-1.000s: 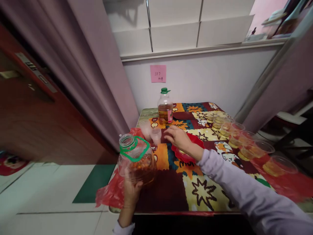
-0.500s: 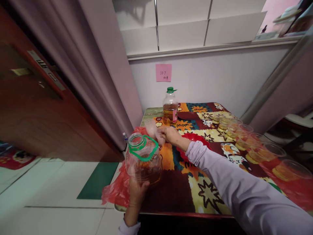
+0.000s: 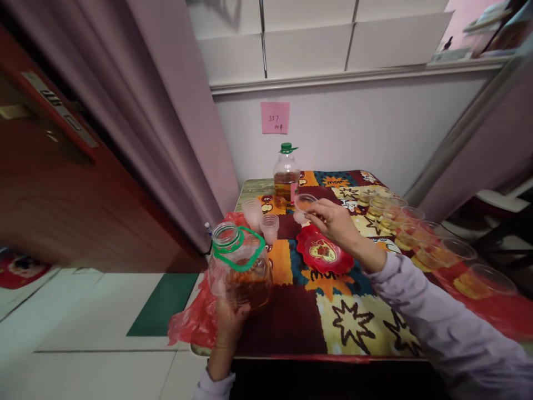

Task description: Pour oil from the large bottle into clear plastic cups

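With my left hand I grip the lower side of a large clear jug, partly full of amber liquid, uncapped, with a green handle ring round its neck. The jug leans a little to the left at the table's near left side. My right hand pinches the rim of a clear plastic cup, lifted just above the red scalloped plate. Left of that cup stand two stacks of clear cups, a taller stack and a shorter stack.
Another jug of amber liquid, green-capped, stands at the back. Along the right side runs a row of several cups holding yellowish liquid. A crumpled red plastic bag lies at the table's left edge. A door is at far left.
My right hand has moved right from the shorter cup stack, carrying one cup off it, and the red plate shows more fully. My left hand still holds the jug.
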Demonstrator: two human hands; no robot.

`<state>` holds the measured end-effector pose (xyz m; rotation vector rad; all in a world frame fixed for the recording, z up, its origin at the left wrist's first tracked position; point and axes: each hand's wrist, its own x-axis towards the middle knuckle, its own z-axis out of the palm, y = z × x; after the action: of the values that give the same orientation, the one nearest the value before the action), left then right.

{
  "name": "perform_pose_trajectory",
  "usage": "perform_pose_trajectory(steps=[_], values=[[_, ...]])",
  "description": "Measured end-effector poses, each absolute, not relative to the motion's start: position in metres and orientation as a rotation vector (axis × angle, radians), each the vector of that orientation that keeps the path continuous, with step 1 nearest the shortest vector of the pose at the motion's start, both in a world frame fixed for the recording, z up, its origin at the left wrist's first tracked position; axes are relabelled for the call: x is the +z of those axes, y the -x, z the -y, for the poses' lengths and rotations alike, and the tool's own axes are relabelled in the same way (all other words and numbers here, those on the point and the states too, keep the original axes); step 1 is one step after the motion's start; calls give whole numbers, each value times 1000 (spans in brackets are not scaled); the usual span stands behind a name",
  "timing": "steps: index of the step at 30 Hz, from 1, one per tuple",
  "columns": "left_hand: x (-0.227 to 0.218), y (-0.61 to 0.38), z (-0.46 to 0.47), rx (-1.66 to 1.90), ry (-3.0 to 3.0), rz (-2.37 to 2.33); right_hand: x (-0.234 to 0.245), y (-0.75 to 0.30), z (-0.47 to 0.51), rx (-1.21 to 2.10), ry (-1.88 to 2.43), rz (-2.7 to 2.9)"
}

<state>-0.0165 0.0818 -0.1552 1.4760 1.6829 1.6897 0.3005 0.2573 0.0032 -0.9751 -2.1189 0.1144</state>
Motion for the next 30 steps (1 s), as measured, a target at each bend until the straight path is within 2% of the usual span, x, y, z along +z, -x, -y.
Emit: perform_pose_trajectory(steps=[8, 15, 23, 30], values=[[-156, 17, -82, 1713, -1461, -1694, -70, -369, -229, 187, 1234, 2235], [-147, 16, -83, 1737, -1454, -1739, -87, -362, -235, 249, 1256, 2241], [-148, 18, -85, 1739, -1470, -1725, -65, -362, -205, 134, 1248, 1959], [-141, 19, -81, 1648, -1440, -1678, -17, -358, -158, 274, 1102, 1696]])
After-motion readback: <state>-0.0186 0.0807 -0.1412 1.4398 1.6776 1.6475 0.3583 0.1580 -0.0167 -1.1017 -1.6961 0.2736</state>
